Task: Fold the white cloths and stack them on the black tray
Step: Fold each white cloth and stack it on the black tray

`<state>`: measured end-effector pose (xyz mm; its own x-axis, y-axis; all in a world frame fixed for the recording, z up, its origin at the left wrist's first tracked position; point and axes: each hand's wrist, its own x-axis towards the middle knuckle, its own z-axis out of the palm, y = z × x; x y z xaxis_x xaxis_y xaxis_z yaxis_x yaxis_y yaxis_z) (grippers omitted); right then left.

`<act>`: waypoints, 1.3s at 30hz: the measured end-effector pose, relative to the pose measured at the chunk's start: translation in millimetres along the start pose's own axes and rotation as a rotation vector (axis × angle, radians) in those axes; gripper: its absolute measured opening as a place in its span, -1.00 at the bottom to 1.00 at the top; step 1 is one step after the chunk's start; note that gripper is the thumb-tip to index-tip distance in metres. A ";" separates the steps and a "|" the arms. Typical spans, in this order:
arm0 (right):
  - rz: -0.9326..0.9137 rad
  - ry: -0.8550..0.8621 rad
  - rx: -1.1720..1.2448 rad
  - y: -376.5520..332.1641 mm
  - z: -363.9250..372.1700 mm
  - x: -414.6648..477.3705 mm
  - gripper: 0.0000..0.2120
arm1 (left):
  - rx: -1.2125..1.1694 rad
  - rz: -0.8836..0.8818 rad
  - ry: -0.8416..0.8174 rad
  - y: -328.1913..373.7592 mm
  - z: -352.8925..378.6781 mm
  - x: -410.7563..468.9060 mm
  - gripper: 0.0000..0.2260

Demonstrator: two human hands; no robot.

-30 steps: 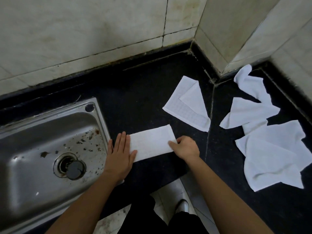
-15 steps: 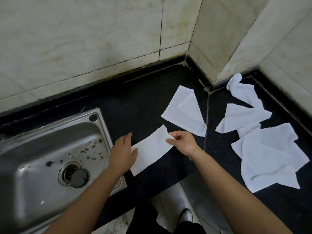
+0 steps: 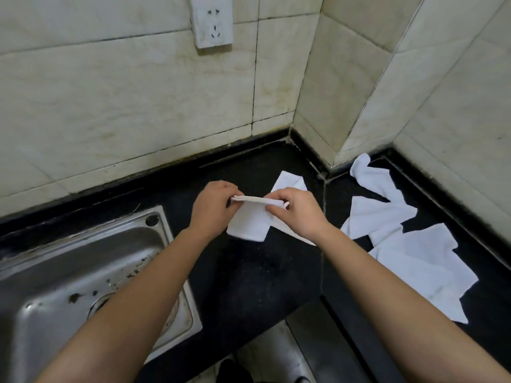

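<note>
Hands have drawn close together since half a second ago. The left hand point(image 3: 213, 210) and the right hand point(image 3: 297, 210) each pinch the top edge of the small folded white cloth point(image 3: 250, 222), fingers curled over it. Before, they held it stretched out as a long strip beside the sink, and a second ago it lay flat under both palms. Now it hangs doubled below the fingers, lifted clear of the glossy black stone counter point(image 3: 249, 277) and further from the person.

The view has also tipped upward, so a white wall socket point(image 3: 212, 22) has come into sight on the cream tiled wall point(image 3: 124, 106).

Just behind the right hand, a partly folded white cloth point(image 3: 290, 181) lies on the counter where it was. The loose crumpled white cloths point(image 3: 414, 258) sprawl unchanged to the right, beyond a seam in the stone and near the wall corner.

On the left, the stained stainless steel sink point(image 3: 83, 272) is set into the counter. A strip of pale floor tile point(image 3: 276, 355) shows below the counter's front edge.
</note>
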<state>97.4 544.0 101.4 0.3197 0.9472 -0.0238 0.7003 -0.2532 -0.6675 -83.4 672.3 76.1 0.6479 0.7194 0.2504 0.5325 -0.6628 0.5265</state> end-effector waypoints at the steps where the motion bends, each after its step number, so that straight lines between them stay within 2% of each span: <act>1: -0.034 0.028 -0.025 -1.9 -3.9 -0.8 -0.85 | 0.002 0.028 0.056 1.2 -1.5 -0.1 -0.88; 4: -0.076 0.027 -0.014 -2.3 -2.8 -12.4 -0.87 | 0.012 0.088 0.123 2.3 1.8 -16.0 -0.81; 6: -0.061 -0.010 0.002 6.0 11.5 -24.5 -0.89 | 0.015 0.106 0.097 -4.7 13.1 -39.7 -0.78; 8: -0.033 -0.103 -0.054 21.9 33.9 -40.0 -0.92 | 0.044 0.110 -0.008 -14.6 31.5 -73.2 -0.79; 13: -0.026 -0.520 -0.333 53.5 89.0 -91.2 -0.86 | 0.067 0.016 -0.408 -28.9 72.0 -165.5 -0.85; 15: -0.066 -0.591 -0.362 60.7 106.3 -112.7 -0.84 | 0.071 -0.010 -0.503 -29.0 80.3 -193.8 -0.85; 20: -0.228 -0.505 -0.390 81.2 133.6 -148.6 -0.80 | 0.091 -0.009 -0.495 -29.5 86.5 -226.1 -0.77; 23: -0.238 -0.581 -0.448 82.7 133.9 -149.8 -0.74 | 0.110 -0.064 -0.539 -30.4 85.3 -232.7 -0.75; 26: -0.202 -0.648 -0.471 82.4 131.4 -148.0 -0.69 | 0.118 -0.102 -0.625 -22.3 77.5 -226.4 -0.83; 30: -0.110 -0.667 -0.337 76.0 123.7 -141.5 -0.81 | 0.159 -0.122 -0.721 -23.7 73.3 -213.7 -0.81; 33: 0.018 -0.581 -0.128 68.7 114.2 -129.6 -0.91 | 0.002 -0.207 -0.731 -30.7 68.3 -198.8 -0.87; 36: 0.229 -0.454 0.082 66.6 108.1 -113.7 -0.91 | -0.149 -0.358 -0.627 -30.0 59.4 -179.4 -0.92; 39: 0.354 -0.283 0.251 69.5 110.2 -95.9 -0.78 | -0.233 -0.541 -0.482 -30.1 59.6 -160.9 -0.83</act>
<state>45.0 457.2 -24.7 0.2999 0.8372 -0.4573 0.3948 -0.5453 -0.7394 -171.3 564.1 -28.4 0.5243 0.7255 -0.4457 0.7493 -0.1445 0.6463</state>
